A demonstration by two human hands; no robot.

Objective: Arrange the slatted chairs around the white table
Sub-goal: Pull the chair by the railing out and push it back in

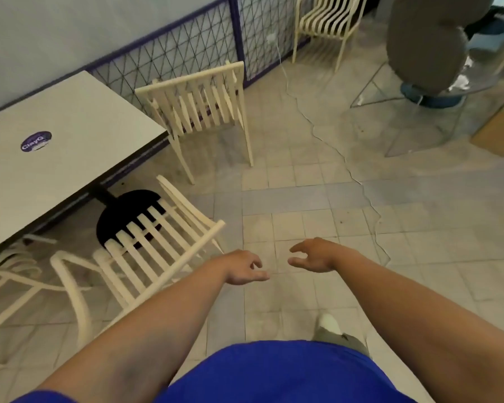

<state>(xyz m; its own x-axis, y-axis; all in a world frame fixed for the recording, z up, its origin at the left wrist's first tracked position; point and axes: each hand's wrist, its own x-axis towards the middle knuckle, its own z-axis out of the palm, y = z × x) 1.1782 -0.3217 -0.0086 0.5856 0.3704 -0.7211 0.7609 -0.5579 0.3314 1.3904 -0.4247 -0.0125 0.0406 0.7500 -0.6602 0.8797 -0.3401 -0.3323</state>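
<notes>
Both hands empty above tiled floor (pixel 303 175), left hand (pixel 240 270), right hand (pixel 314 255), slatted chair (pixel 157 251) beside white table (pixel 56 158)

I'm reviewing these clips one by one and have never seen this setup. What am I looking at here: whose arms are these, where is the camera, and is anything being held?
There is no machine: one wide-angle camera sits on a person's head, looking forward and down, so the arms are the wearer's own. The left hand and right hand hang open over the tiled floor, with nothing in either grip. At left stands the white table, bearing only a round purple sticker. One slatted chair stands at its far end; a nearer slatted chair is beside its long edge. More chairs stand stacked by the mesh fence.
</notes>
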